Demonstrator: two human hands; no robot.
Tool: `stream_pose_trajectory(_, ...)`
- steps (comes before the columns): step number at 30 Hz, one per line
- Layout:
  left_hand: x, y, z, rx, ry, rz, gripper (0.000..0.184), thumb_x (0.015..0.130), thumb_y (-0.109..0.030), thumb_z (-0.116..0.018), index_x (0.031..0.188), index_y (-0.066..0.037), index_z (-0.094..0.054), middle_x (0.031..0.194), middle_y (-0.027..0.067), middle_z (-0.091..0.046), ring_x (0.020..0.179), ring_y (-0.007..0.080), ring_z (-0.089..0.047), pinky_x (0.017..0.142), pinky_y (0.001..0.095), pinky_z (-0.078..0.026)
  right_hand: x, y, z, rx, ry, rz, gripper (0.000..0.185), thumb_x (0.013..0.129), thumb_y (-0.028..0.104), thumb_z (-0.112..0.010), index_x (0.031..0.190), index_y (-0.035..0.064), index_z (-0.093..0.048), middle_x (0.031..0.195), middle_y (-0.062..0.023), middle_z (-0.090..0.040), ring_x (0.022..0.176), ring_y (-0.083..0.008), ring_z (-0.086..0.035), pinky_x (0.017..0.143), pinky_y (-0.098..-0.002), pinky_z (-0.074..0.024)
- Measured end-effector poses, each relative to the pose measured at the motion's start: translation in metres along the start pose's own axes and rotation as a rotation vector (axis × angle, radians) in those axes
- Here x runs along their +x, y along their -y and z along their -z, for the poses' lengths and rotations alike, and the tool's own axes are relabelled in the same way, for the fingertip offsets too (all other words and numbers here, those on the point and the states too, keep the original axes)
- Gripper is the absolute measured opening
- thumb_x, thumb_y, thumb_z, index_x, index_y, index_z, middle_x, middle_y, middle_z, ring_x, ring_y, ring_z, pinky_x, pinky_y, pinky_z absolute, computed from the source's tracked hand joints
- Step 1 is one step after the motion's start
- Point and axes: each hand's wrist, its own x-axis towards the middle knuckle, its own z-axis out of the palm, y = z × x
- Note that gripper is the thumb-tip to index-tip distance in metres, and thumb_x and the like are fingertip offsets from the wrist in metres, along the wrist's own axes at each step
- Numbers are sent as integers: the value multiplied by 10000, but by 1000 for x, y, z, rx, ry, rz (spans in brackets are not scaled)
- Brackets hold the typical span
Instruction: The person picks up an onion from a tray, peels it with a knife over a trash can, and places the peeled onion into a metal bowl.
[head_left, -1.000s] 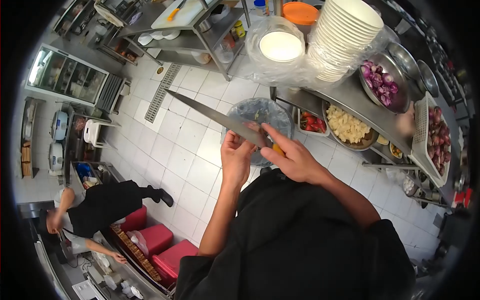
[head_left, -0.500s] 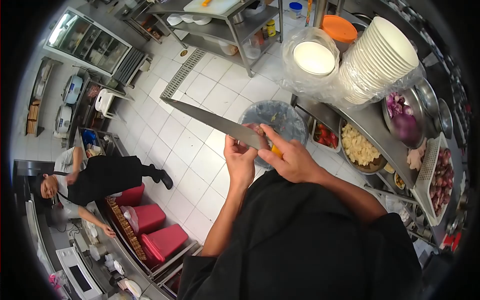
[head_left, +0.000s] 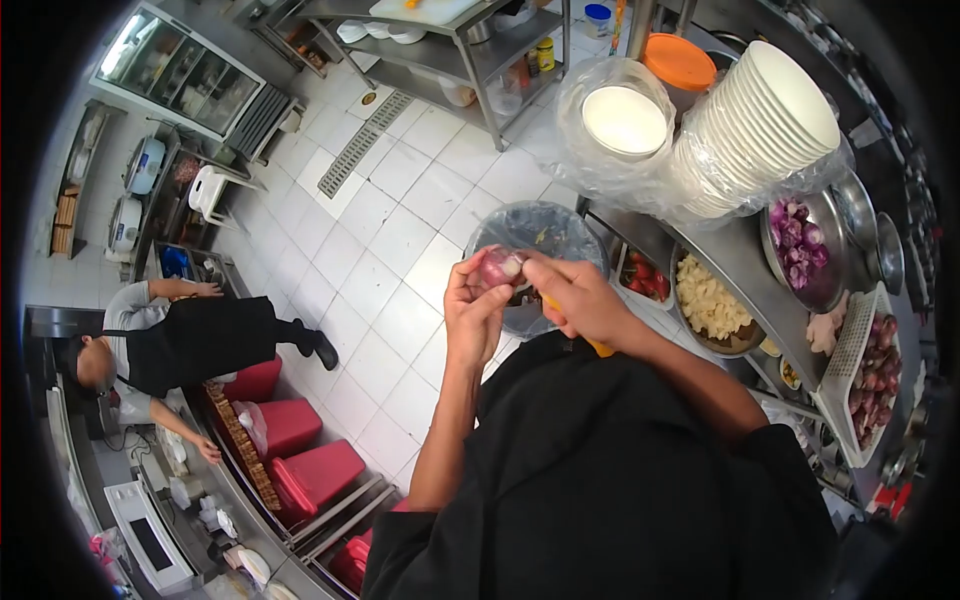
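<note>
A purple-red onion (head_left: 498, 268) is held by my left hand (head_left: 474, 308), its fingers wrapped round one side. My right hand (head_left: 582, 300) is closed on a knife (head_left: 598, 347), of which only parts of the orange-yellow handle show; the blade cannot be made out. The thumb and fingertips of the right hand touch the onion's pale end. Beneath both hands stands a bin (head_left: 540, 222) lined with a clear bag, with scraps inside. To the right, a steel bowl (head_left: 836, 285) holds peeled purple onions, and a white basket (head_left: 842, 402) holds unpeeled ones.
White tubs (head_left: 765, 120) in plastic stand at the upper right by an orange lid (head_left: 679, 62). Below the counter edge are a bowl of pale pieces (head_left: 710, 298) and red peppers (head_left: 645, 277). A co-worker (head_left: 200, 340) stands at left, near red bins (head_left: 320, 472).
The long blade, earlier pointing to the upper left across the onion, no longer shows there. My right fingers have closed against the onion. The co-worker's raised arm has come down.
</note>
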Motion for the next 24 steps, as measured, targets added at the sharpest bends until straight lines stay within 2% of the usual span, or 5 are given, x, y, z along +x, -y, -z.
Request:
stream_pose_trajectory(2, 3, 2, 4, -233, -2, 153, 479, 816, 118, -561, 1260, -38, -469, 1243, 155, -527, 1121, 247, -550, 954, 385, -476, 2, 4, 9, 90, 51, -238, 437, 942, 427, -482, 1106, 45, -617, 547, 22, -474, 420, -55, -425, 407, -228, -366)
stream_pose_trajectory(10, 9, 17, -6, -12, -224, 131, 414, 878, 23, -572, 1274, 22, -454, 1135, 135, -565, 1060, 229, -576, 950, 398, -483, 12, -9, 8, -9, 22, -190, 457, 940, 454, -470, 1095, 52, -622, 539, 2, -457, 414, -58, -423, 378, -217, -354)
stream_pose_trajectory(13, 6, 15, 0, -110, -229, 165, 406, 881, 15, -574, 1269, 27, -457, 1106, 137, -574, 1047, 238, -582, 942, 403, -490, 18, -11, 16, 55, 74, -280, 432, 949, 476, -461, 921, 62, -581, 553, -9, -474, 422, -67, -443, 384, -216, -367)
stream_pose_trajectory(22, -6, 9, 34, -197, -209, 136, 449, 909, -93, -564, 1308, 30, -396, 1248, 216, -511, 1160, 326, -527, 1037, 450, -417, 39, -25, 22, 158, 61, -347, 494, 907, 517, -504, 961, 30, -569, 561, -14, -463, 408, -70, -412, 377, -225, -347)
stream_pose_trajectory(24, -9, 2, 38, -291, -159, 189, 448, 914, -136, -564, 1293, 37, -401, 1255, 236, -499, 1162, 350, -520, 1035, 423, -428, 45, -27, 32, 124, 51, -386, 484, 915, 551, -482, 850, 72, -517, 549, -13, -450, 411, -77, -430, 376, -220, -355)
